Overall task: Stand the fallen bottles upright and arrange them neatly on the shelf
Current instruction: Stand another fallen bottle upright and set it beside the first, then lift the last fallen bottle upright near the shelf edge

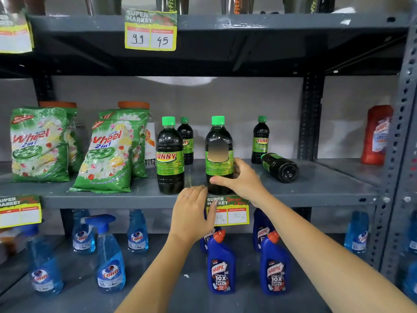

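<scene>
A blur is hiding the label of the centre bottle (218, 154), which is standing upright on the shelf (316, 190). The right hand (239, 177) is gripping its lower body; the left hand (194, 211), fingers loosely extended, is hovering just below-left. Right of centre, one bottle (279, 167) is lying fallen. Others are reading SUNNY.

four bottles (170, 155) stand on the shelf (316, 188); a fifth (279, 167) lies rightmost.
</scene>
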{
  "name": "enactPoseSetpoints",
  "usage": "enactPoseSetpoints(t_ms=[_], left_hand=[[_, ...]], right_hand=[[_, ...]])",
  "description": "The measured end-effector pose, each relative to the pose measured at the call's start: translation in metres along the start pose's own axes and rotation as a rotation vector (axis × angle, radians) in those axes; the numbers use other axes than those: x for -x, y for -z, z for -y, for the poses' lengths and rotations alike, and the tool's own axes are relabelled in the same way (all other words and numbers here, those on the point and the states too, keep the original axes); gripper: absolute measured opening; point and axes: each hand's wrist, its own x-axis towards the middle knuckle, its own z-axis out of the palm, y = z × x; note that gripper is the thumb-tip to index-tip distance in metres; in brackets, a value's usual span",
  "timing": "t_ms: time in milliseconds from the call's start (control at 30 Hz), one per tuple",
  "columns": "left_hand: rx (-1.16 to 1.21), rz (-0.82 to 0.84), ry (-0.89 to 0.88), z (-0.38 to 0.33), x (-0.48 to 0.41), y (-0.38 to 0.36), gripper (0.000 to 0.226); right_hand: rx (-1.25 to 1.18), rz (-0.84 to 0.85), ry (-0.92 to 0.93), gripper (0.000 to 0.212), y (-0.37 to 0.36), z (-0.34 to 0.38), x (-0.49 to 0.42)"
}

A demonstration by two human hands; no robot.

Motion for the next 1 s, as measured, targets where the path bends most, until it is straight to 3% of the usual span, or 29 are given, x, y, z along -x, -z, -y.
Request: enactPoseSetpoints(t_ms=[267, 367, 433, 533, 633, 700, 800, 867, 933, 1000], left_hand=[[-0.008, 0.013, 0.015, -0.001, 0.001, 0.000, 0.047], [0.004, -0.003, 0.030, -0.004, 0.002, -0.001, 0.048], [0.019, -0.055, 0.054, -0.008, 0.004, -0.001, 0.051], [0.050, -0.179, 0.070, -0.026, -0.001, 0.003, 0.052], [0.133, -0.224, -0.135, -0.060, -0.019, 0.009, 0.043], [0.125, -0.170, -0.281, -0.082, -0.033, 0.005, 0.037], [-0.003, 0.007, -0.328, -0.097, -0.043, -0.018, 0.043], [-0.106, 0.122, -0.284, -0.095, -0.043, -0.035, 0.050], [-0.182, 0.193, -0.267, -0.091, -0.041, -0.045, 0.052], [-0.203, 0.208, -0.279, -0.088, -0.040, -0.049, 0.049]], right_hand=[[0.034, 0.012, 0.001, 0.059, 0.000, 0.003, 0.003], [0.033, 0.016, -0.018, 0.071, 0.005, 0.007, 0.006], [-0.056, -0.110, 0.002, 0.065, 0.017, 0.012, 0.007], [-0.157, -0.433, 0.117, 0.039, 0.047, 0.009, 0.001], [-0.096, -0.622, 0.169, 0.018, 0.082, 0.009, -0.012], [0.058, -0.659, 0.095, 0.022, 0.106, 0.006, -0.027], [0.391, -0.568, -0.170, 0.033, 0.135, -0.011, -0.051], [0.559, -0.429, -0.321, 0.056, 0.143, -0.022, -0.058], [0.606, -0.274, -0.478, 0.086, 0.144, -0.029, -0.058], [0.497, -0.108, -0.615, 0.097, 0.140, -0.032, -0.055]])
